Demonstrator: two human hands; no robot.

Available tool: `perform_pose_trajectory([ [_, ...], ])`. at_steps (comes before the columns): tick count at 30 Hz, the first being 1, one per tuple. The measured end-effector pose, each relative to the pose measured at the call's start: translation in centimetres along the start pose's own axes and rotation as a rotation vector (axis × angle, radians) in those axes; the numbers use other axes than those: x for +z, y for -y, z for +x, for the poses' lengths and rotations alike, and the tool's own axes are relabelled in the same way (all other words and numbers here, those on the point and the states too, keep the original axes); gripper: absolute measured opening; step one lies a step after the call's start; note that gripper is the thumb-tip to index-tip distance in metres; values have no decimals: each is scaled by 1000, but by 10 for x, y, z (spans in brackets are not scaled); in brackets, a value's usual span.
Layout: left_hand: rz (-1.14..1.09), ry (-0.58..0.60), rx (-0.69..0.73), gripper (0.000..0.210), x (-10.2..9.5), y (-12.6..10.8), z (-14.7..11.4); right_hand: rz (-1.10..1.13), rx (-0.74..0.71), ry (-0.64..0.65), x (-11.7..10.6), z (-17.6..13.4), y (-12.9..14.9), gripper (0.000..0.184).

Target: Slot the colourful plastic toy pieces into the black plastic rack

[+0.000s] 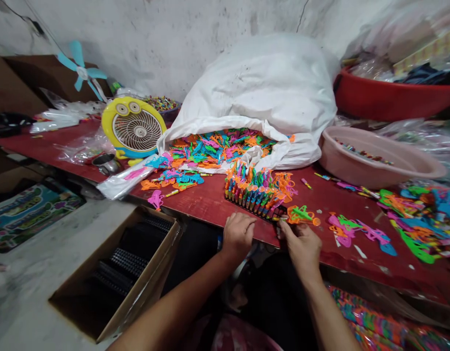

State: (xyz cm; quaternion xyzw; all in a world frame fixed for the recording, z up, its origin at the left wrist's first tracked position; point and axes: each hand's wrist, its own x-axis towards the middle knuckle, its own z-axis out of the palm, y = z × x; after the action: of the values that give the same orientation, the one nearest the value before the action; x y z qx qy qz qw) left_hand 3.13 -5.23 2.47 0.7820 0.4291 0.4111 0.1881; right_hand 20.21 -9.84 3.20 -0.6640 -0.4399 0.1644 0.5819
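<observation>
A black rack [252,208] stands near the front edge of the red table, filled with rows of small coloured tubes [263,195] with orange, green, blue and pink plastic tops. My left hand [238,237] is curled closed just in front of the rack's left part, and nothing shows in its fingers. At the rack's right end my right hand [303,246] pinches the end of a small plastic toy, largely hidden by the thumb. Orange and green plastic pieces [301,214] lie just beyond those fingers; I cannot tell whether they are joined to it.
Behind the rack, a large white sack [261,83] spills coloured plastic pieces [217,146]. A pink basin [378,165] and a coloured heap [425,219] are at right. A yellow fan [139,127] stands left. Below, a cardboard box [144,273] holds black racks [126,261].
</observation>
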Motion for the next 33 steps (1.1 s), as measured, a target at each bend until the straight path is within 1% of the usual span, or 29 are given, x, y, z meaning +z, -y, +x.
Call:
perform_pose_trajectory([
  [3, 7, 14, -1, 16, -1, -1, 2, -139, -97, 21, -1, 0, 2, 37],
  [8, 31, 37, 4, 16, -2, 0, 3, -464, -339, 4, 1, -1, 9, 42],
  [11, 25, 45, 8, 16, -2, 1, 2, -555, -405, 19, 3, -1, 12, 41],
  [13, 4, 20, 20, 17, -4, -1, 1, -593, -404, 59, 4, 1, 15, 38],
  [16, -5, -100, 76, 23, -12, -13, 4, -607, -350, 111, 7, 4, 17, 33],
  [18, 28, -203, 157, 25, -20, -26, 13, -594, -316, 137, 8, 5, 16, 32],
  [19, 52, -232, 212, 27, -24, -33, 19, -583, -312, 149, 9, 6, 15, 32],
  [20, 75, -236, 272, 29, -27, -39, 27, -571, -316, 160, 9, 6, 13, 32],
  [21, 96, -218, 333, 32, -30, -45, 36, -562, -325, 165, 9, 6, 11, 32],
  [23, 125, -145, 432, 34, -32, -54, 55, -561, -337, 160, 10, 7, 9, 32],
  [25, 136, -84, 485, 27, -30, -57, 73, -571, -335, 163, 9, 7, 9, 31],
  [27, 138, -47, 515, 20, -26, -56, 84, -594, -323, 178, 9, 7, 12, 33],
  [29, 133, -23, 530, 16, -22, -54, 90, -633, -297, 203, 8, 8, 15, 34],
  [33, 119, -6, 515, 17, -19, -52, 90, -741, -255, 253, 7, 10, 16, 32],
])
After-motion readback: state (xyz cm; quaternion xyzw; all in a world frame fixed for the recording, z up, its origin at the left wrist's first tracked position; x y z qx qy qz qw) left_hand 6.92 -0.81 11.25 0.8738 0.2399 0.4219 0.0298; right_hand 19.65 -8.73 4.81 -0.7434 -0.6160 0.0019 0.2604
